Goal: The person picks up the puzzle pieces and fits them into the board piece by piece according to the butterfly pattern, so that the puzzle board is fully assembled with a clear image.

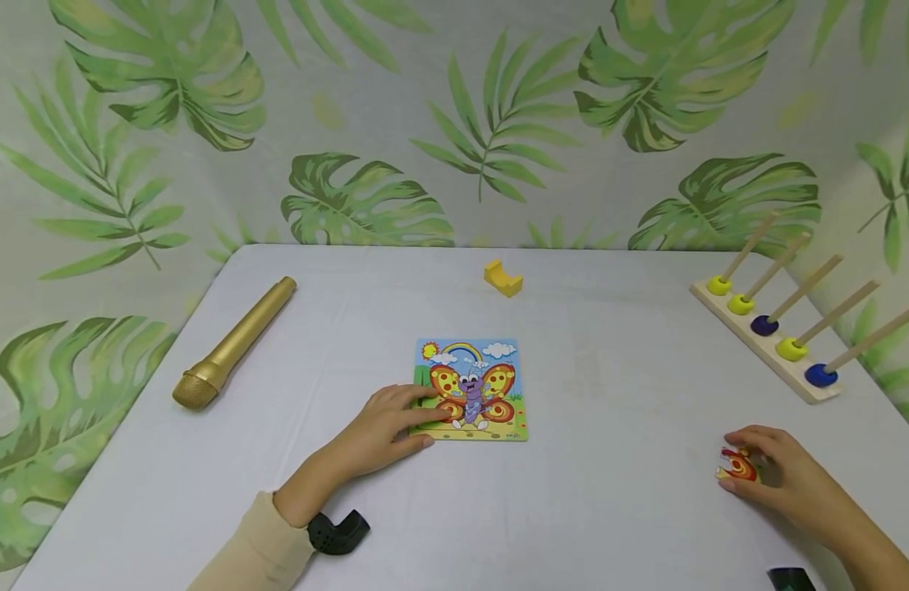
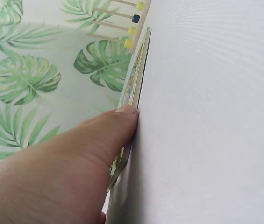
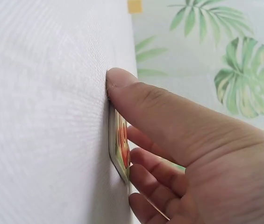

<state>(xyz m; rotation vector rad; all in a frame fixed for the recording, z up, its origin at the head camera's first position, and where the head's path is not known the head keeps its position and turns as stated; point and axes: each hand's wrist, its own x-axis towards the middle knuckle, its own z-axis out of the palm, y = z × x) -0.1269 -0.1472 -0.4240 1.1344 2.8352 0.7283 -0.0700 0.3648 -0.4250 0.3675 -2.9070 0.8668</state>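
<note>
A square butterfly jigsaw puzzle (image 1: 491, 390) lies flat in the middle of the table, with a rainbow, sun and clouds along its top. My left hand (image 1: 383, 427) rests on its left side, fingers stretched over the butterfly's left wing and thumb at the lower left edge. From the left wrist, the thumb shows against the edge of the puzzle (image 2: 141, 70). Far to the right, my right hand (image 1: 782, 476) pinches a small puzzle piece (image 1: 738, 466) with a red and orange swirl, between thumb and fingers. In the right wrist view this piece (image 3: 122, 140) is edge-on, close to the tabletop.
A gold microphone (image 1: 236, 345) lies at the left. Behind the puzzle sits a small yellow notched block (image 1: 503, 279). A wooden peg stand (image 1: 768, 341) with yellow and dark blue beads stands at the right. Leaf-patterned cloth (image 1: 498, 123) hangs behind the white table (image 1: 609, 509).
</note>
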